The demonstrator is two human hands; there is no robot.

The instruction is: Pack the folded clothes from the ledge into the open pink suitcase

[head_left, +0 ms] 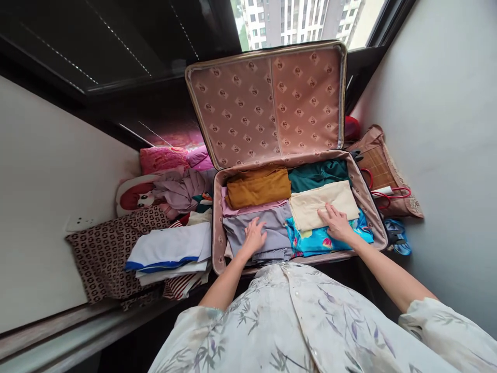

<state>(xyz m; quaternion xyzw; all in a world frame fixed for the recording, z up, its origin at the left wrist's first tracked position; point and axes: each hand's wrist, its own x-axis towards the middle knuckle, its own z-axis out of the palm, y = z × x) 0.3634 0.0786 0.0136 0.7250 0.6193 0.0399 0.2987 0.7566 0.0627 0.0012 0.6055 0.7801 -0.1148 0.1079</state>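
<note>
An open suitcase [301, 157] with a patterned pink lining lies before me, its lid [272, 103] raised at the back. My left hand [254, 237] rests, fingers spread, on folded grey clothing [236, 228] in the front left. On the right, my right hand [336, 224] lies with its fingers out over a folded cream garment [310, 204]. Beneath that is a bright blue flowered garment [318, 243]. Behind are a folded mustard garment [258, 186], with pink cloth [248, 209] under it, and dark green clothing [320, 176].
Left of the suitcase are a white-and-blue folded garment [171, 246], a brown patterned cushion [112, 254], a doll [142, 197] and crumpled mauve cloth [182, 186]. To the right, a brown bag [382, 160] with a red cable [402, 191] sits by the wall. A window [298, 23] stands behind.
</note>
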